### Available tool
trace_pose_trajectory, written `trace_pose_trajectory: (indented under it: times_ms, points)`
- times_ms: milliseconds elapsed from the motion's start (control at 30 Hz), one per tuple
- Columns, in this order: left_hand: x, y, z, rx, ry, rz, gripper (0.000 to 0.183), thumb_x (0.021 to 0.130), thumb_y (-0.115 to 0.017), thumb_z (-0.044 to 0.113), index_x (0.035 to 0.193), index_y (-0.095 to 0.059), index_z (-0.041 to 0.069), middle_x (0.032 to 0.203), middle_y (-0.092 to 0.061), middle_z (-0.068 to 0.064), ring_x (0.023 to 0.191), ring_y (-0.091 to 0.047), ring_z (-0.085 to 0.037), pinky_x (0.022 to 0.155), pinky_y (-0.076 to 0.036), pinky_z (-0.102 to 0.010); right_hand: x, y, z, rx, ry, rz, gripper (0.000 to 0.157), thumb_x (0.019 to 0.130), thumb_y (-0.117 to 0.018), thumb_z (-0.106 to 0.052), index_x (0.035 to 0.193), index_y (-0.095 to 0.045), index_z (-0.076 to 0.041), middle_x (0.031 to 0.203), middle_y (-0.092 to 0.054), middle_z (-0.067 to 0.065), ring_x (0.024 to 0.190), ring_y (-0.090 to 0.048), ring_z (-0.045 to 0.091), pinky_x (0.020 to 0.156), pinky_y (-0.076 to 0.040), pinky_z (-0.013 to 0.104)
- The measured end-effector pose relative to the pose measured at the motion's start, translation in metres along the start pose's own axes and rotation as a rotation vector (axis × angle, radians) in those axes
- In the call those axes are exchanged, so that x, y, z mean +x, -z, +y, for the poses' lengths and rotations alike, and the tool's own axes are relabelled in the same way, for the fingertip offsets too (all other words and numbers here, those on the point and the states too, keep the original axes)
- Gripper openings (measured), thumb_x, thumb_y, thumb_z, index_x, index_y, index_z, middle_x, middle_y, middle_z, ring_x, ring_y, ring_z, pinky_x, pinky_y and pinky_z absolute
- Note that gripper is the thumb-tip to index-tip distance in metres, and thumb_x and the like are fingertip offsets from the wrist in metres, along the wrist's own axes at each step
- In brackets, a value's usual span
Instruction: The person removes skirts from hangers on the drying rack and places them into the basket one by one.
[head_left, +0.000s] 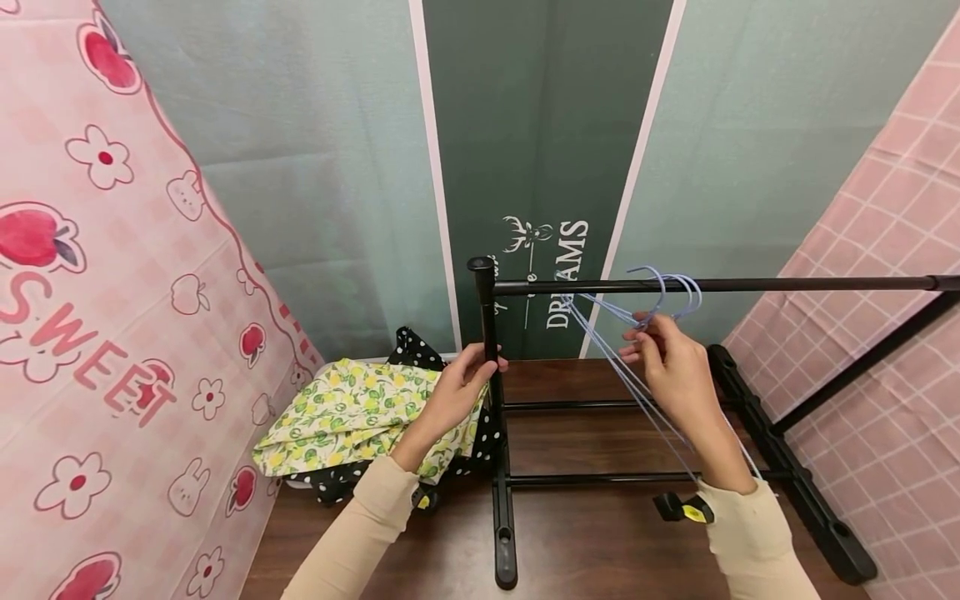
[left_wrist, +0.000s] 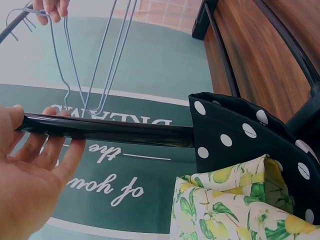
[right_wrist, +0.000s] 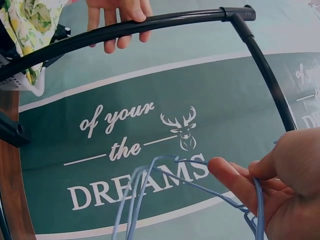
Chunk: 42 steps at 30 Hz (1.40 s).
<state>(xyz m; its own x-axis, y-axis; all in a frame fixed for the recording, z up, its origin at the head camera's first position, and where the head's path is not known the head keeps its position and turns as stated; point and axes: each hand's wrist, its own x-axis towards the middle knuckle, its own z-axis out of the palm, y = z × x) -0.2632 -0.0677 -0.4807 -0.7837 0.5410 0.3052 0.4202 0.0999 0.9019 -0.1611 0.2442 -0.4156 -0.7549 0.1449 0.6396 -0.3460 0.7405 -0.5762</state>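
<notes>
A black clothes rack stands in front of me. My left hand holds its upright post, thumb on one side and fingers on the other. Under the top bar, my right hand pinches thin blue wire hangers near the base of their hooks. Those hooks are at the top bar; whether each one rests on it, I cannot tell. The hangers' frames slant down toward my right forearm. How many hangers there are is unclear because the wires overlap.
Left of the post, folded lemon-print cloth and black polka-dot cloth lie in a white basket. Lower rails and feet of the rack stand on the brown wood-look floor. Printed curtains surround the space.
</notes>
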Motion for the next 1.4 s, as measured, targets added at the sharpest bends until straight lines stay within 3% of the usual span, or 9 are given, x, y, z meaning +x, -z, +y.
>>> trace_pose_trajectory:
  times_ms: [400,633,800,867,933,1033,1133,1267,1400]
  points:
    - [0.000,0.000,0.001,0.014,-0.004,0.007,0.036,0.114,-0.052,0.030,0.146,-0.057,0.014,0.129,-0.073,-0.009,0.127,-0.069,-0.023,0.114,-0.051,-0.047,-0.005,-0.002,0.008,0.003,-0.031,-0.022,0.019,0.107,-0.055,0.006,0.124,-0.061,0.010,0.103,-0.077,0.028,0.076,-0.065,-0.016,0.070,-0.049,-0.001]
    - [-0.001,0.002,0.001,0.022,-0.008,0.006,0.036,0.114,-0.052,0.029,0.147,-0.056,0.014,0.132,-0.072,-0.012,0.128,-0.068,-0.023,0.114,-0.051,-0.047,-0.006,-0.003,0.006,-0.050,-0.069,-0.039,0.019,0.107,-0.057,0.002,0.124,-0.061,0.010,0.108,-0.078,0.028,0.082,-0.080,0.034,0.072,-0.043,-0.005]
    - [-0.001,0.003,0.000,0.029,-0.006,0.001,0.039,0.114,-0.052,0.028,0.151,-0.054,0.016,0.136,-0.071,-0.011,0.132,-0.066,-0.024,0.116,-0.050,-0.048,-0.008,0.000,0.002,-0.102,-0.098,-0.060,0.022,0.108,-0.058,-0.004,0.126,-0.062,0.007,0.110,-0.078,0.027,0.092,-0.080,0.040,0.076,-0.037,-0.007]
    - [-0.002,0.003,0.000,0.032,-0.005,-0.005,0.040,0.114,-0.051,0.028,0.153,-0.053,0.017,0.138,-0.070,-0.012,0.135,-0.064,-0.025,0.116,-0.049,-0.049,-0.009,0.002,0.000,-0.122,-0.098,-0.068,0.024,0.108,-0.059,-0.005,0.128,-0.061,0.007,0.110,-0.078,0.026,0.094,-0.080,0.040,0.078,-0.051,0.002]
    - [-0.002,0.004,0.000,0.034,-0.009,-0.012,0.041,0.114,-0.051,0.028,0.154,-0.052,0.017,0.140,-0.068,-0.014,0.137,-0.062,-0.029,0.116,-0.049,-0.050,-0.010,0.004,-0.002,-0.139,-0.092,-0.079,0.026,0.107,-0.059,-0.004,0.130,-0.061,0.008,0.111,-0.078,0.026,0.095,-0.080,0.040,0.081,-0.062,0.022]
    - [-0.003,0.004,0.002,0.064,-0.009,-0.021,0.042,0.114,-0.051,0.026,0.155,-0.050,0.017,0.141,-0.068,-0.013,0.138,-0.061,-0.030,0.115,-0.050,-0.051,-0.013,0.008,-0.005,-0.159,-0.085,-0.095,0.031,0.107,-0.060,-0.004,0.134,-0.060,0.009,0.113,-0.077,0.028,0.097,-0.079,0.042,0.085,-0.060,0.053]
    - [-0.005,0.005,0.003,0.123,-0.002,-0.043,0.045,0.114,-0.052,0.024,0.159,-0.046,0.017,0.145,-0.067,-0.010,0.137,-0.062,-0.027,0.113,-0.051,-0.049,-0.019,0.015,-0.009,-0.190,-0.094,-0.119,0.038,0.106,-0.063,-0.008,0.140,-0.058,0.007,0.117,-0.076,0.028,0.098,-0.078,0.042,0.085,-0.060,0.060]
    - [-0.009,0.008,0.007,0.201,0.012,-0.087,0.055,0.114,-0.054,0.022,0.165,-0.037,0.012,0.150,-0.062,-0.012,0.138,-0.060,-0.027,0.115,-0.051,-0.046,-0.029,0.032,-0.011,-0.245,-0.075,-0.133,0.041,0.104,-0.070,-0.012,0.141,-0.061,0.002,0.115,-0.077,0.024,0.097,-0.077,0.040,0.083,-0.059,0.056]
    - [-0.015,0.014,0.012,0.253,0.026,-0.120,0.060,0.113,-0.056,0.021,0.167,-0.033,0.009,0.152,-0.058,-0.017,0.142,-0.057,-0.034,0.116,-0.050,-0.048,-0.039,0.049,-0.010,-0.298,0.001,-0.104,0.037,0.100,-0.074,-0.009,0.135,-0.067,-0.001,0.111,-0.077,0.019,0.096,-0.073,0.034,0.077,-0.053,0.032]
